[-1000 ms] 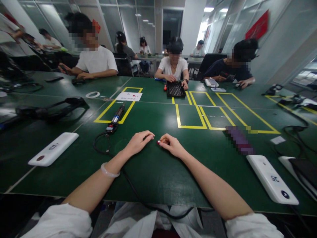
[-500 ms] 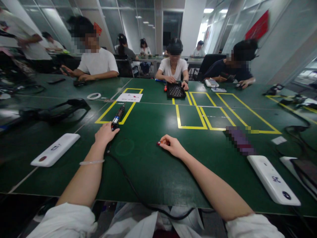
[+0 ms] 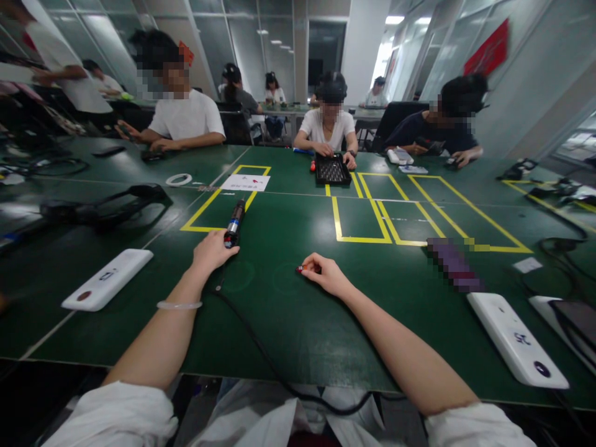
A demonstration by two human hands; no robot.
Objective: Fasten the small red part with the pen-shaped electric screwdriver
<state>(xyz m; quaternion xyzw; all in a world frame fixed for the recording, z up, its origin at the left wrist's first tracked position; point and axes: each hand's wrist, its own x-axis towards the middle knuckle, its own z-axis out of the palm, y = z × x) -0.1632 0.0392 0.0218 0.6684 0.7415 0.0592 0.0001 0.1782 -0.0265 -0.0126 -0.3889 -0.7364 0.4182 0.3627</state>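
Note:
My left hand (image 3: 212, 249) is closed on the near end of a black and silver corded tool (image 3: 234, 222) that lies on the green table (image 3: 288, 310), pointing away from me. The tool's black cable (image 3: 261, 354) runs back toward my body. My right hand (image 3: 326, 273) rests on the table in a pinch around a small red and white part (image 3: 299, 269). A pale bangle (image 3: 179, 305) circles my left wrist.
A white flat device (image 3: 107, 279) lies at the left and another (image 3: 516, 338) at the right. Yellow tape rectangles (image 3: 363, 217) mark the table ahead. A black headset (image 3: 102, 208) lies left. Three people sit opposite, one with a black tray (image 3: 331, 169).
My left hand went from beside my right hand out to the tool, took hold of its near end and shifted it right. My right hand stayed put.

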